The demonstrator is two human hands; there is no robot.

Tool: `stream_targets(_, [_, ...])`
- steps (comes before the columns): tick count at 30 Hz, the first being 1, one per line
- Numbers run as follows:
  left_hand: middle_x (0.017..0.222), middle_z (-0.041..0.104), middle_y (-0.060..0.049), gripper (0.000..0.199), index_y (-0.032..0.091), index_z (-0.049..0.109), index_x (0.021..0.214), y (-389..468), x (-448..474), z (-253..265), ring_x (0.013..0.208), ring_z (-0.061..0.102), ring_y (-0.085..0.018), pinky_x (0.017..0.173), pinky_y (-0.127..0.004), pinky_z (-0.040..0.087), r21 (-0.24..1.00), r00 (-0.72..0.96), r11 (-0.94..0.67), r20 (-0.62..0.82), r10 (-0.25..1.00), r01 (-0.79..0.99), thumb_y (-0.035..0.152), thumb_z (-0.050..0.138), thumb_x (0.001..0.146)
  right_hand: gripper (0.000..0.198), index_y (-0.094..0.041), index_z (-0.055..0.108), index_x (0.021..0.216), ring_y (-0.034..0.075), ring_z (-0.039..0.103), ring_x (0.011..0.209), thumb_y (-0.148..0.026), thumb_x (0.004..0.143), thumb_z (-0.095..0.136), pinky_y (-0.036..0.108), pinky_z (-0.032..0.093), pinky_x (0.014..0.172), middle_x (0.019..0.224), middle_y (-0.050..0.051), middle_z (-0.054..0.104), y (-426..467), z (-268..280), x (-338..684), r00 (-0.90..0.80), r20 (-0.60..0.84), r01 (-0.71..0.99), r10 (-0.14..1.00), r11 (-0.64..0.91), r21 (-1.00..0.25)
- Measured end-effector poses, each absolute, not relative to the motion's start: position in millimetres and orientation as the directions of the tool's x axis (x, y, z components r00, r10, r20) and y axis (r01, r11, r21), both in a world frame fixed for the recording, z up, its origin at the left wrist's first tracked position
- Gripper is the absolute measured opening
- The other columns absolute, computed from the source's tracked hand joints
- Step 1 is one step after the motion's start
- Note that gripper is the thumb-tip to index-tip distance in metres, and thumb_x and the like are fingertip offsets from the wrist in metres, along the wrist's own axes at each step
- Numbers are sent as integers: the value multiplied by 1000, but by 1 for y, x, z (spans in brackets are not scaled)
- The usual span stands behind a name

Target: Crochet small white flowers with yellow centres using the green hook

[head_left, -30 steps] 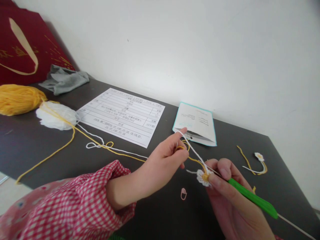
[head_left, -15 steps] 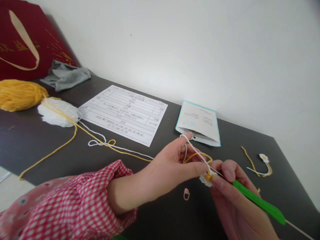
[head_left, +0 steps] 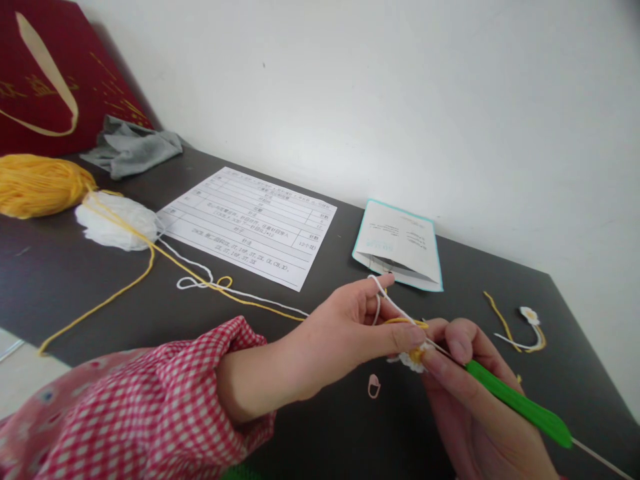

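My left hand (head_left: 360,320) pinches a small crocheted flower (head_left: 412,361), white with a yellow centre, between its thumb and hidden fingers. White yarn (head_left: 393,301) loops over its raised index finger and runs down to the flower. A strand of yellow yarn crosses beneath it. In my right hand (head_left: 470,373) is a crochet hook (head_left: 517,402) with a green handle; the thin metal shaft reaches the flower's edge, and its tip is hidden behind my left thumb. My right fingertips also touch the flower. A pink stitch marker (head_left: 373,386) lies on the table below.
Yellow (head_left: 43,185) and white (head_left: 116,221) yarn skeins lie at the left, near a grey cloth (head_left: 135,147) and a red bag (head_left: 45,80). Behind my hands are a printed sheet (head_left: 250,227) and a white pouch (head_left: 400,240). A finished small flower (head_left: 529,315) lies right, beside yarn scraps.
My left index finger has lowered slightly and moved right, and my thumb now covers more of the flower. The flower has tilted. My right hand and the hook have barely moved.
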State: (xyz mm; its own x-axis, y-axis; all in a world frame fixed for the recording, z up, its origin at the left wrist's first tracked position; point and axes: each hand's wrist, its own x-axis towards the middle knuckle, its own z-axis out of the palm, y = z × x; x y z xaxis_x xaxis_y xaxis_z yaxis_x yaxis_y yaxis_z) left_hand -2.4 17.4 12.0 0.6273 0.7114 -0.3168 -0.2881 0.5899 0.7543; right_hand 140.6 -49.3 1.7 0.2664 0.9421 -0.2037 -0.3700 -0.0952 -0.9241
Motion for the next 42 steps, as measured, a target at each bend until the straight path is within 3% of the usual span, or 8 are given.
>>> stream_targets(7, [74,66,3,87,12,48,141,17,-4,12,70,59,-11,77,-30,43,707,650,620,-300,698,-339,22,87,65,24,-25,57,71,13,62,78,-16,76,79,22,53,75,81,-3,67,-55,-3,146,207,-136,-346,969,-57,-937])
stream_targets(17, [76,64,3,62,11,59,125,16,-4,7,68,56,-10,76,-28,42,707,642,617,-302,705,-345,25,84,70,26,-23,57,68,14,65,68,-17,71,82,22,56,64,73,-2,67,-50,1,142,251,-94,-359,964,3,-933])
stream_targets(23, [74,63,4,47,12,64,110,15,-3,6,71,55,-9,75,-25,42,697,611,604,-297,734,-386,26,83,70,28,-23,56,66,12,65,69,-18,71,83,19,56,69,73,-3,69,-50,-6,142,307,-29,-295,951,66,-953])
stream_targets(31, [78,62,4,84,8,45,140,13,0,13,74,55,-10,76,-28,41,759,549,544,-300,780,-359,21,83,67,24,-24,60,70,8,67,72,-13,73,81,14,55,72,80,-6,71,-51,-5,143,360,105,-191,927,183,-964])
stream_targets(38, [81,59,4,89,7,36,144,9,1,9,75,54,-10,73,-28,44,761,573,509,-224,789,-403,16,81,68,26,-23,60,68,9,67,73,-14,70,84,14,55,70,79,-4,71,-52,-4,143,367,20,-249,930,119,-961])
stream_targets(42, [83,59,5,87,12,33,147,7,0,5,76,56,-11,73,-29,44,821,591,462,-197,782,-337,19,78,73,24,-24,60,70,10,66,74,-12,73,80,15,55,71,81,-4,70,-53,-8,141,364,89,-177,927,162,-971])
